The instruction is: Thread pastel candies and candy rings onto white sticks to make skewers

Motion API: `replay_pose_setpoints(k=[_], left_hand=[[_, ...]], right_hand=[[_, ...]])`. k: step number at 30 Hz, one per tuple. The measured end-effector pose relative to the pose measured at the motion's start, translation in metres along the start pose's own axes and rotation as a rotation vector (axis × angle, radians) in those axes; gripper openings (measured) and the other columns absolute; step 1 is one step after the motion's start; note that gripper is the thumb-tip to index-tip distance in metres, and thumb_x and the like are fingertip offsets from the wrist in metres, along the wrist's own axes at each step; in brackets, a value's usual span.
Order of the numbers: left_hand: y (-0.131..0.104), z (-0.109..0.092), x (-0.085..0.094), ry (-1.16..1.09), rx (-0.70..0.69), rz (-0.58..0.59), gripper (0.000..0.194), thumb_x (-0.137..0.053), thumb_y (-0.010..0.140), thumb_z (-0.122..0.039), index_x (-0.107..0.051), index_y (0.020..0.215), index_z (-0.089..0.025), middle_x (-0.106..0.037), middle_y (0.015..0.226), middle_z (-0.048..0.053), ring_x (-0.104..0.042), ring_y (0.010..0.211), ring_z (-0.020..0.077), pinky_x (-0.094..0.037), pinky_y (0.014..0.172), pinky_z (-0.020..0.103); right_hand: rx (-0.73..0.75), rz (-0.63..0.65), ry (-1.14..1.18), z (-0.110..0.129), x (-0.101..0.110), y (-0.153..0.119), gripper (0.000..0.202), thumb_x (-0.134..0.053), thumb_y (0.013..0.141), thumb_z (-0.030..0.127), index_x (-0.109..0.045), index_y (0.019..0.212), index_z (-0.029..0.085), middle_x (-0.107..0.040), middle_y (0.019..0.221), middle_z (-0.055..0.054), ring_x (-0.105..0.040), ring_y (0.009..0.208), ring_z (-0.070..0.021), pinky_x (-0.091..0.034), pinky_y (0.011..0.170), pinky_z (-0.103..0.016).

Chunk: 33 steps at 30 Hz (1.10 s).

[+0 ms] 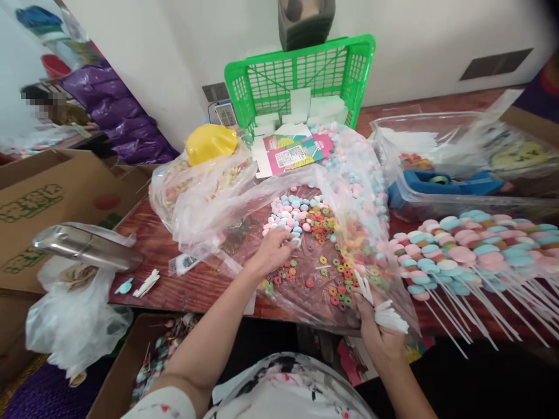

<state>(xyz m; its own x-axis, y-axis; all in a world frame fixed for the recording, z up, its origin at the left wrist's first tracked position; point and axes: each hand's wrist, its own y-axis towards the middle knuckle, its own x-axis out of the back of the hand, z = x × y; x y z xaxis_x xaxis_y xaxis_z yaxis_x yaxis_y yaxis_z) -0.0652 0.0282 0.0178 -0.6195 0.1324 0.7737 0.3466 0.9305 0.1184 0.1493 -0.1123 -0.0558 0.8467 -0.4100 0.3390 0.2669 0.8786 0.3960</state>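
Note:
My left hand (276, 251) reaches into a pile of pink, blue and white oval candies (286, 214) on a clear plastic sheet (244, 241). Its fingers are curled, with a pale candy (296, 241) at the fingertips. A bundle of thin white sticks (390, 317) is gripped in my right hand (379, 333), near the sheet's front right. Ring-shaped candies in red, orange, yellow and green (323, 224) lie beside the oval ones, with more loose rings (343, 285) close to my right hand.
Finished candy skewers (476, 247) are piled at right, sticks overhanging the edge. Behind stand a green basket (301, 70) and a clear bin with a blue tape dispenser (454, 183). At left are a steel flask (87, 247) and cardboard box (56, 203). Another person (55, 107) is far left.

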Motion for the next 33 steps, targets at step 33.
replay_pose_setpoints(k=[33], left_hand=[[-0.020, -0.030, -0.015, -0.678, 0.018, -0.094, 0.020, -0.073, 0.074, -0.031, -0.070, 0.088, -0.017, -0.067, 0.079, 0.002, -0.058, 0.070, 0.0132, -0.047, 0.067, 0.027]], right_hand=[[0.039, 0.080, 0.086, 0.011, 0.002, 0.010, 0.019, -0.054, 0.088, 0.024, -0.071, 0.092, 0.017, -0.053, 0.052, 0.003, -0.053, 0.047, -0.0125, -0.046, 0.048, -0.024]])
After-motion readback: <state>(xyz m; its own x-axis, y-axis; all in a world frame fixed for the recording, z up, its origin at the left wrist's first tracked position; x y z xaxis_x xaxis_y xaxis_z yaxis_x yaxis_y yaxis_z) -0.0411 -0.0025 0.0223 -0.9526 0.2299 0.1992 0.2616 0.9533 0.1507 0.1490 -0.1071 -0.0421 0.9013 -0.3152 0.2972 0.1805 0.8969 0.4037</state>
